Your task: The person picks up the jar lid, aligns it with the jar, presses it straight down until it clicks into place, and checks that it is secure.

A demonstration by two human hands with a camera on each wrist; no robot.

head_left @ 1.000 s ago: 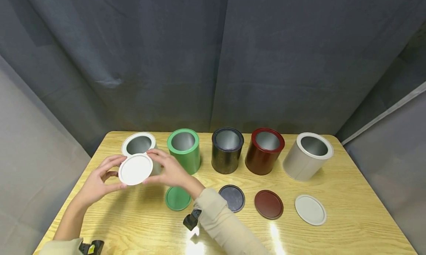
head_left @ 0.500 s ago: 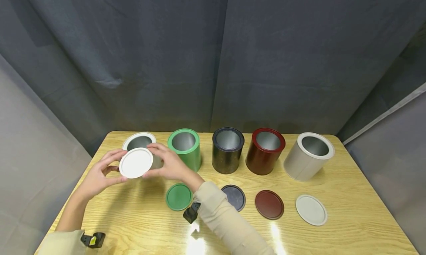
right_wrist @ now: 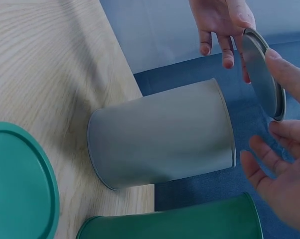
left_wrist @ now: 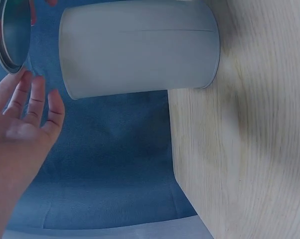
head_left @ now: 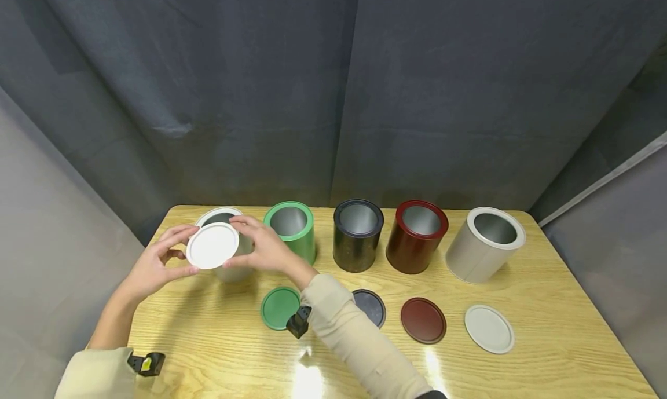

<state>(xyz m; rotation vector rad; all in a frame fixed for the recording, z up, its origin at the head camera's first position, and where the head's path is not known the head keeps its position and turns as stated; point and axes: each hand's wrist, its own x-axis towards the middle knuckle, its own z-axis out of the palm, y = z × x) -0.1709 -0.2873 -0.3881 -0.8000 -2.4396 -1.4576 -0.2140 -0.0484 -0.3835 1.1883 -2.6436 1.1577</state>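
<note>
Between both hands a round white lid is held in the air, its top face tilted toward the head camera. My left hand pinches its left edge between thumb and fingers; my right hand pinches the right edge. Just behind and below the lid stands an open white can, its rim partly hidden by the lid. In the right wrist view the lid is apart from the can, beyond its open end. The left wrist view catches the lid's metallic underside.
To the right stand open cans: green, black, dark red and off-white. In front lie matching lids: green, black, dark red, off-white. A grey curtain hangs behind the table.
Both hands have raised the white lid a little, moving it away from the table's front and over more of the white can's rim. The grip on the lid is the same.
</note>
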